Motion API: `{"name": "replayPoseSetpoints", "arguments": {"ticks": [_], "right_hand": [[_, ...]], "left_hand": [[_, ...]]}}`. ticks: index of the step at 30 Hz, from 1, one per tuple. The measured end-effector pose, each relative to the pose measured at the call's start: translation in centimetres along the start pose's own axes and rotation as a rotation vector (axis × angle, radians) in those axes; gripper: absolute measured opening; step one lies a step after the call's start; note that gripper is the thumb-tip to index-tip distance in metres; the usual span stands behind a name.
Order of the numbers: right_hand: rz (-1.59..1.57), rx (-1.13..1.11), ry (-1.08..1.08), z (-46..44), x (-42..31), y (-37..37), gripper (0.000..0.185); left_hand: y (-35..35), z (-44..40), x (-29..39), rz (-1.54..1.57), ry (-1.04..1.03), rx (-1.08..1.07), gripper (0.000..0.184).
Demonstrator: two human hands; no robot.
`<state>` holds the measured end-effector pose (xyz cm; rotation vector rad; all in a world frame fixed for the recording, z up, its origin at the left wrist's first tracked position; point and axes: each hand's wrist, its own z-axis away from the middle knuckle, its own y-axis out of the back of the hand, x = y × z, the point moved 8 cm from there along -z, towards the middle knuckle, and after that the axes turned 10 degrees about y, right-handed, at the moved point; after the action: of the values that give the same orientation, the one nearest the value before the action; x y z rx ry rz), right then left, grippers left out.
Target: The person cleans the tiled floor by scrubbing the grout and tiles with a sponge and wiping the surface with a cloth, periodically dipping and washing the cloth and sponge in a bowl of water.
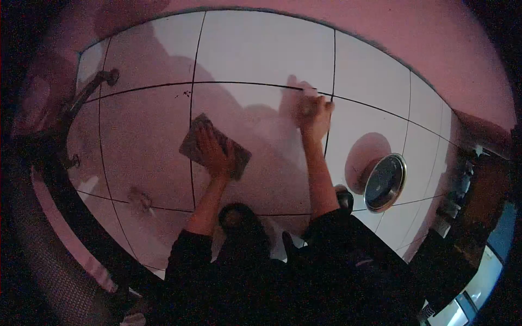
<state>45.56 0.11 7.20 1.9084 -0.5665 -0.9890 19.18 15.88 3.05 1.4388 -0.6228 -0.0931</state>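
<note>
A dark, flat rectangular piece, possibly a board or folded cloth, lies on the white tiled floor. My left hand rests flat on top of it with the fingers stretched out. Farther forward and to the right, my right hand is closed over the tiles near a grout line. Its fingers are curled, and dim light hides whatever may be inside them. To the right of that forearm sits a round metal-rimmed dish with a dark inside.
Pink walls border the tiles at the back and sides. Dark curved metal legs of furniture stand at the left. A dark brown piece of furniture is at the right. My shoe shows below my left hand.
</note>
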Motion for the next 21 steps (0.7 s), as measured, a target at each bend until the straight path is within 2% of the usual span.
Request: {"name": "replayPoseSetpoints", "arguments": {"ticks": [2, 5, 8, 10, 12, 14, 16, 17, 21], "right_hand": [[0.131, 0.06, -0.175, -0.1, 3.6, 1.3, 0.033], [0.122, 0.114, -0.204, -0.4, 3.5, 3.3, 0.033], [0.099, 0.061, -0.202, -0.1, 1.9, 0.7, 0.033], [0.068, 0.015, -0.057, 0.1, -2.1, -0.9, 0.035], [0.025, -0.04, -0.026, 0.3, -3.2, -1.7, 0.036], [-0.019, -0.101, -0.001, 0.5, -3.1, -2.1, 0.037], [-0.012, -0.044, 0.018, 0.0, -0.7, -1.2, 0.038], [0.107, -0.018, -0.034, -0.2, 0.9, -0.5, 0.041], [0.142, 0.071, -0.172, -0.5, 2.4, 1.8, 0.039]], "left_hand": [[0.5, 0.0, 0.3, 0.143, -0.012, 0.01, 0.069], [-0.7, -0.2, -0.4, 0.09, -0.008, 0.012, 0.069], [0.1, -0.2, 0.3, 0.029, -0.015, -0.005, 0.07], [0.1, -0.1, 0.1, 0.079, -0.048, 0.03, 0.07], [-0.1, 0.0, 0.1, 0.125, -0.074, 0.064, 0.07], [-0.9, -0.1, -0.5, 0.007, -0.025, 0.026, 0.071], [-0.1, -0.2, 0.0, 0.041, -0.033, 0.026, 0.071], [0.3, -0.1, 0.3, 0.077, -0.036, 0.03, 0.071], [-0.2, -0.1, 0.0, -0.006, -0.031, 0.02, 0.071]]}}
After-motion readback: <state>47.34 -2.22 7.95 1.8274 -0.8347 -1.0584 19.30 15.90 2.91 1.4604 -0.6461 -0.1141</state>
